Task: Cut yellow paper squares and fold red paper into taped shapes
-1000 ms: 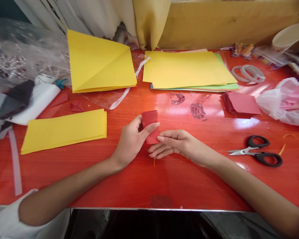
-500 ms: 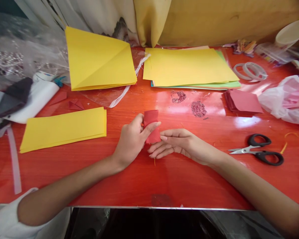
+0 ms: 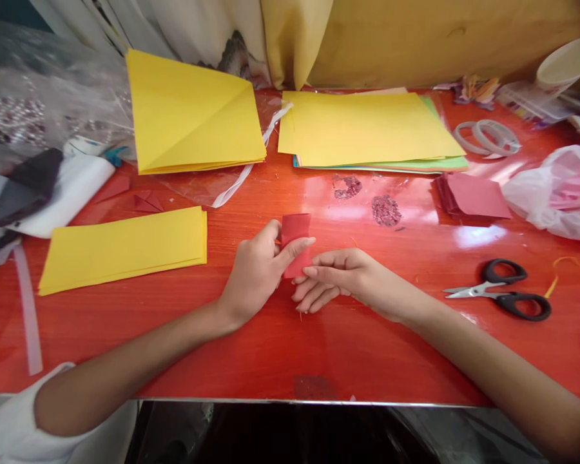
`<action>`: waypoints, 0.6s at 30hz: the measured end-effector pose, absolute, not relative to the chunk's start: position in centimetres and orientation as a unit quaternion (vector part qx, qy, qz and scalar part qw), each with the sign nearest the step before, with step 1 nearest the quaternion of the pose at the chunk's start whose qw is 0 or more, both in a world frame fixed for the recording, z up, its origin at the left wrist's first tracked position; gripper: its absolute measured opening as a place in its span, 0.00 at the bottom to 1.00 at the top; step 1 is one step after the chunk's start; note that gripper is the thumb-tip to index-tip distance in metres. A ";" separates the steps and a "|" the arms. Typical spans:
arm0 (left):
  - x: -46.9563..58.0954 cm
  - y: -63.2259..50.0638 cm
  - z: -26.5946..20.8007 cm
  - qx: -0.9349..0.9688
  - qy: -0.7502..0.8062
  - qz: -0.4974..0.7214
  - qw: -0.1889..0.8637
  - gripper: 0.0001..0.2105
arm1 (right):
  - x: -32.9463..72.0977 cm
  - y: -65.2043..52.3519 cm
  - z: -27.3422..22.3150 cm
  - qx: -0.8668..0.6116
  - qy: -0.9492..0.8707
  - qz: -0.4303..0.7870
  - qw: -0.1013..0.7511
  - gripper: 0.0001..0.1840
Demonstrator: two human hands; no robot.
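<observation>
A small red piece of paper [image 3: 296,227], narrow and upright, is held over the middle of the table. My left hand [image 3: 257,274] grips it from the left, thumb across its front and fingers behind. At its lower right edge, my right hand [image 3: 341,280] pinches the paper between thumb and index finger, the other fingers loosely curled below. My left thumb hides part of the paper's middle. A thin yellow thread end shows just under the right fingers.
Black-handled scissors [image 3: 500,290] lie at right, below a stack of red paper squares [image 3: 478,195]. Yellow sheets [image 3: 367,129] and a folded yellow stack [image 3: 193,122] sit at the back. Yellow strips [image 3: 125,248] lie left, near folded red pieces [image 3: 147,202]. Tape rolls [image 3: 495,137] stand far right.
My right thumb and index finger have shifted slightly left, further onto the paper's lower edge. My left hand keeps its grip, with the paper barely moved to the right.
</observation>
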State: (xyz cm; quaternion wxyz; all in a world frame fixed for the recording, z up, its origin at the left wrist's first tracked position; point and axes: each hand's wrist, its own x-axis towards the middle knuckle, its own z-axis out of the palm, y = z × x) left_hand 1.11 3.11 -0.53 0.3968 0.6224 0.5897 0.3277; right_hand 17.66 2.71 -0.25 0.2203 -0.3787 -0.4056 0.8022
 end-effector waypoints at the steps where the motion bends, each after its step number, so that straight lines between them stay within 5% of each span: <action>1: 1.1 3.1 -0.5 0.620 0.590 0.328 0.400 0.17 | 17.7 2.7 -0.3 -0.377 -0.402 0.804 0.223 0.10; 11: 1.0 3.3 -0.6 0.613 0.587 0.337 0.407 0.17 | 17.6 2.8 0.1 -0.398 -0.391 0.798 0.228 0.19; 18: 0.9 3.3 -0.6 0.614 0.568 0.339 0.431 0.16 | 17.4 2.6 0.2 -0.405 -0.420 0.784 0.212 0.10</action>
